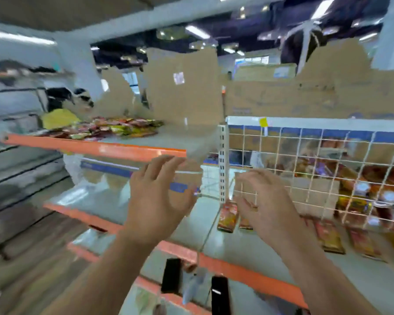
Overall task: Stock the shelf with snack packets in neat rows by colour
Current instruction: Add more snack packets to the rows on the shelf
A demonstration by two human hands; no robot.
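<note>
Head view: left hand (156, 198) & right hand (263, 201) both empty, fingers spread, mid-frame before shelf (214, 263); snack packets (227, 216) just beyond.

Packet pile (105, 129) lay on the upper shelf (96, 149), upper left of frame, cardboard boxes (184, 92) behind it. Slotted post (223, 164) stood at centre, wire grid (316, 160) to its right. Loose packets (330, 237) lay on the middle shelf (248, 248) below the grid, lower right.

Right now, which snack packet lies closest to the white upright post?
The red-and-yellow packet at the foot of the post, seen between the left hand and right hand; the other packets lie farther right along the shelf.
</note>
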